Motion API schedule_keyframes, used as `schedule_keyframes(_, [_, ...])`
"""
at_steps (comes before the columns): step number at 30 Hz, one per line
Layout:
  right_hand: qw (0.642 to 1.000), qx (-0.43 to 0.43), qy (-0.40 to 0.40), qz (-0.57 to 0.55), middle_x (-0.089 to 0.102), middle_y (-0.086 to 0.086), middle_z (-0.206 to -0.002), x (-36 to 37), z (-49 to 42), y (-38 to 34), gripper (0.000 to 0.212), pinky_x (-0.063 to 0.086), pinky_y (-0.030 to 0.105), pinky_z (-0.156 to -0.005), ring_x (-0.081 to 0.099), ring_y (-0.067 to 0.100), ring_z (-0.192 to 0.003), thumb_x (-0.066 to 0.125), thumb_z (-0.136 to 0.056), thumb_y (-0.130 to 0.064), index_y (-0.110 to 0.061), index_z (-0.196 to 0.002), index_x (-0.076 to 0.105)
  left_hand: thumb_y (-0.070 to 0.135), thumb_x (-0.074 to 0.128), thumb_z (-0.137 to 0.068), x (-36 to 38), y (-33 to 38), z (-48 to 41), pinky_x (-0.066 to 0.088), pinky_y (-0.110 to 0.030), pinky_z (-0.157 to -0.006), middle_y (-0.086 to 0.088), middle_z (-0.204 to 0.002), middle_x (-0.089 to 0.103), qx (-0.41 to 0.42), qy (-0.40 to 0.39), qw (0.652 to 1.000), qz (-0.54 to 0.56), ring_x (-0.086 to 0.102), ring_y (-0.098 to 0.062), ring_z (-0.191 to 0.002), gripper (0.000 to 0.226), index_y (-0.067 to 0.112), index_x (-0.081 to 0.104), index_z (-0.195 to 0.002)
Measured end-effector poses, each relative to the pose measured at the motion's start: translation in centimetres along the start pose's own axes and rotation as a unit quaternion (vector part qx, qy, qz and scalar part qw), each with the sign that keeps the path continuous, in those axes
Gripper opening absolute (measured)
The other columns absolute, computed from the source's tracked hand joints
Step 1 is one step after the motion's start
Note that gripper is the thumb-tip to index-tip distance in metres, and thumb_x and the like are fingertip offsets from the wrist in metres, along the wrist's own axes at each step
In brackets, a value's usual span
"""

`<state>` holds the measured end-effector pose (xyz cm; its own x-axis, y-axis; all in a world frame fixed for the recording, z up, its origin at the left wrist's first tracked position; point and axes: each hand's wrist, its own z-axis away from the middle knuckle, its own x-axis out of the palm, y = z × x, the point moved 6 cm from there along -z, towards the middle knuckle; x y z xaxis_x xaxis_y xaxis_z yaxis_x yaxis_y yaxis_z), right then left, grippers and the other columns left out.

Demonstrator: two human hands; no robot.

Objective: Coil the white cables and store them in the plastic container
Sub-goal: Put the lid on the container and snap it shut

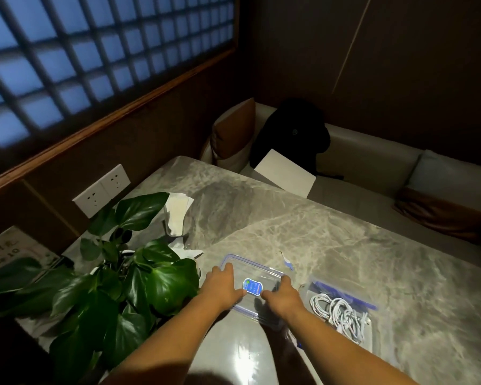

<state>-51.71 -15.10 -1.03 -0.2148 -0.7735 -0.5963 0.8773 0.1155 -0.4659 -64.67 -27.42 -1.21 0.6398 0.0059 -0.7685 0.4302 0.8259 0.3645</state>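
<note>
We see one clear plastic container [252,284] with a blue rim on the marble table [331,237], lid on, and a blue oval label [251,286] on the lid whose print is too small to read. Our left hand [222,287] rests on the lid's left side, fingers laid over its edge and thumb pointing at the label. Our right hand [282,297] rests on the right side, fingers over that edge, thumb on the lid. Both hands lie flat and apart, one each side of the label.

Just to the right of the container lies one clear zip bag [342,312] with a blue strip, holding a tangle of white cables [342,311]; we cannot count them. A small blue-and-white item [287,262] lies beyond the container.

At the left stand one leafy potted plant [128,276] and a tissue holder [177,218]. A double wall socket [102,190] sits on the wall, and a sign [9,250] below it shows "10".
</note>
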Motion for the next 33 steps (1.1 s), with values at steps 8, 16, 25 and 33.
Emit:
schedule_keyframes(8, [0.999,0.046,0.023,0.013,0.056,0.017,-0.128,0.6,-1.4,0.2,0.068,0.045,0.037,-0.099,0.053,0.036,-0.121,0.062,-0.078,-0.039,-0.016,-0.136,0.036,0.052,0.059,-0.089,1.1,-0.4,-1.0,0.041,-0.042,-0.102,-0.018,-0.141,0.039,-0.032,0.004,0.999,-0.03,0.038,-0.035,-0.133,0.074,0.018,0.026,-0.146])
schedule_keyframes(16, [0.995,-0.002,0.1,-0.019,0.046,0.019,-0.129,-1.3,-1.0,-0.9,0.066,0.045,0.038,-0.101,0.052,0.04,-0.118,0.066,-0.078,-0.035,-0.015,-0.135,0.039,0.054,0.061,-0.087,-0.6,-1.1,-2.1,0.037,-0.044,-0.105,-0.022,-0.142,0.037,-0.066,0.049,0.995,0.053,0.039,-0.041,-0.131,0.088,0.014,0.017,-0.151])
schedule_keyframes(25, [0.974,-0.079,0.209,-0.045,0.041,0.018,-0.125,-5.8,-0.5,-0.2,0.05,0.043,0.037,-0.1,0.052,0.038,-0.112,0.073,-0.084,-0.029,-0.003,-0.121,0.052,0.052,0.066,-0.085,-2.5,0.8,-1.5,0.043,-0.043,-0.1,-0.016,-0.135,0.042,-0.031,0.118,0.988,0.099,0.044,-0.036,-0.125,0.074,0.012,0.037,-0.141])
schedule_keyframes(33, [0.963,-0.046,0.256,-0.065,0.042,0.017,-0.128,-9.3,0.3,4.4,0.052,0.042,0.039,-0.101,0.051,0.036,-0.115,0.072,-0.086,-0.026,-0.004,-0.127,0.049,0.046,0.065,-0.088,-1.1,5.1,-0.5,0.049,-0.039,-0.09,-0.012,-0.123,0.049,0.027,0.118,0.984,0.132,0.053,-0.031,-0.113,0.055,0.018,0.046,-0.13])
